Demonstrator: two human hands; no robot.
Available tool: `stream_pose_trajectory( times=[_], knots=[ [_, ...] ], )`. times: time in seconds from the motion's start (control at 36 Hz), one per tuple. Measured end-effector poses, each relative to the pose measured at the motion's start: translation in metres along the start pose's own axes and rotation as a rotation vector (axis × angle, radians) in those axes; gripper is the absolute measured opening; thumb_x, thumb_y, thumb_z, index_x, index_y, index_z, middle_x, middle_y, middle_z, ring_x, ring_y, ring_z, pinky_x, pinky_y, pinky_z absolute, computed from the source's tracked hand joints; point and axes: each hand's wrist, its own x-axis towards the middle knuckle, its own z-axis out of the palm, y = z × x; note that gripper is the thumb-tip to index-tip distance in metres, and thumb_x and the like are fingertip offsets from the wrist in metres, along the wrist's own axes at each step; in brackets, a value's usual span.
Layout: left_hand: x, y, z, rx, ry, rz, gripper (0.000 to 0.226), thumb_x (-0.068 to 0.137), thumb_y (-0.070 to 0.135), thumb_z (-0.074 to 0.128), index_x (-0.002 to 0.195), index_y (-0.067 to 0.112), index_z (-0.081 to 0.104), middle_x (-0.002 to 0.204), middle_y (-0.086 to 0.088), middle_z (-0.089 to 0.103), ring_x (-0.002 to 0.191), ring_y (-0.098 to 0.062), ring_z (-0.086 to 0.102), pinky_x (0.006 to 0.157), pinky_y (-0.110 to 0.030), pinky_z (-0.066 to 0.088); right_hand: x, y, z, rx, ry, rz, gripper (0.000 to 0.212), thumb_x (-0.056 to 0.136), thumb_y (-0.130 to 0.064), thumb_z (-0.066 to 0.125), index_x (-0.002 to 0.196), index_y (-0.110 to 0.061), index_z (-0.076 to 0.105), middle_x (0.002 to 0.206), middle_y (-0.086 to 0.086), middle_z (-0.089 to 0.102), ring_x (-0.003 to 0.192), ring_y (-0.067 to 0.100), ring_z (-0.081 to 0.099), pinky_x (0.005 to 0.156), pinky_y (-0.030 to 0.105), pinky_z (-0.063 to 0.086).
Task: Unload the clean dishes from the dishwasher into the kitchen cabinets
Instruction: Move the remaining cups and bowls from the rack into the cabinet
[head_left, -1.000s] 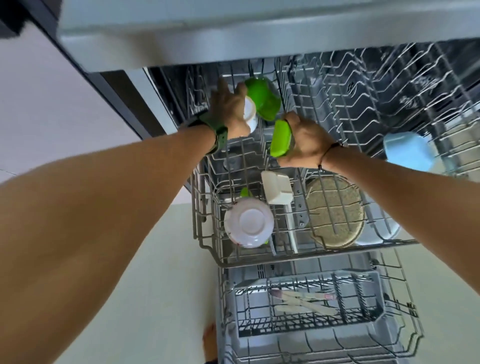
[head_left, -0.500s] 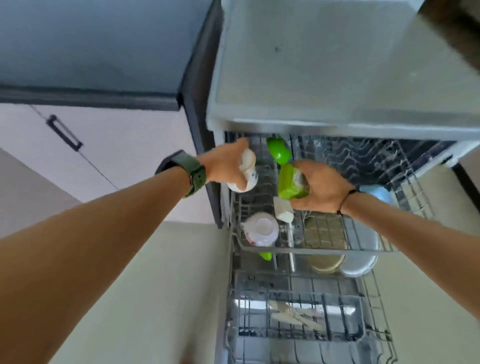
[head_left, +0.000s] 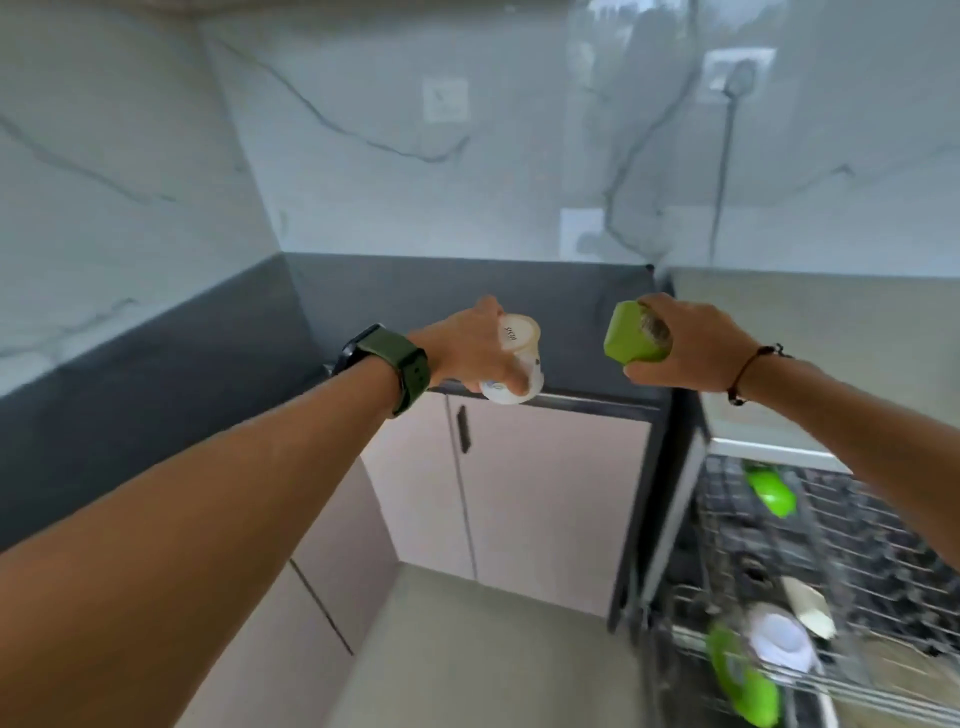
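Observation:
My left hand (head_left: 470, 348) grips a white cup (head_left: 517, 364) turned on its side, its base facing me, above the edge of the dark countertop (head_left: 395, 296). My right hand (head_left: 685, 345) holds a green cup (head_left: 631, 335), also tipped sideways, level with the white one and a little to its right. Both cups are in the air, apart from each other. At the lower right the dishwasher rack (head_left: 831, 571) is pulled out, with a green item (head_left: 769, 488) at its back, a white bowl (head_left: 784, 639), a cream piece (head_left: 808, 608) and another green item (head_left: 743, 680) near its front.
Pale cabinet doors (head_left: 545, 493) with a dark handle (head_left: 462, 428) stand under the counter corner. A marbled backsplash (head_left: 415, 130) carries sockets, and a cord (head_left: 722, 166) hangs from one. A light counter (head_left: 831, 332) runs above the dishwasher. Beige floor (head_left: 467, 654) lies below.
Both hands lifted the white and green cups out of the rack and up to countertop height. My view swung up and left from the dishwasher toward the counter corner.

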Motion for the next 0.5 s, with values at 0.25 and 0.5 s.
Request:
stream_pose_trajectory(
  times=[0.25, 0.5],
  knots=[
    [-0.017, -0.053, -0.116, 0.065, 0.109, -0.034, 0.056, 0.070, 0.018, 0.078, 0.110, 0.016, 0.039, 0.110, -0.006, 0.053, 0.100, -0.027, 0.058, 0.075, -0.038, 0.058, 0.076, -0.100, -0.021, -0.016, -0.029, -0.139, 0.083, 0.062, -0.049, 0.071, 0.133, -0.015, 0.043, 0.123, 0.008, 0.057, 0.106, 0.028, 0.055, 0.088, 0.031, 0.042],
    [0.033, -0.097, -0.206, 0.044, 0.279, -0.015, 0.050, 0.071, 0.024, 0.077, 0.106, 0.018, 0.043, 0.105, -0.003, 0.057, 0.096, -0.022, 0.058, 0.071, -0.033, 0.054, 0.197, -0.138, -0.020, 0.028, -0.018, -0.212, 0.075, 0.067, -0.041, 0.075, 0.133, -0.022, 0.044, 0.125, -0.001, 0.056, 0.108, 0.020, 0.055, 0.087, 0.024, 0.039]
  ],
)
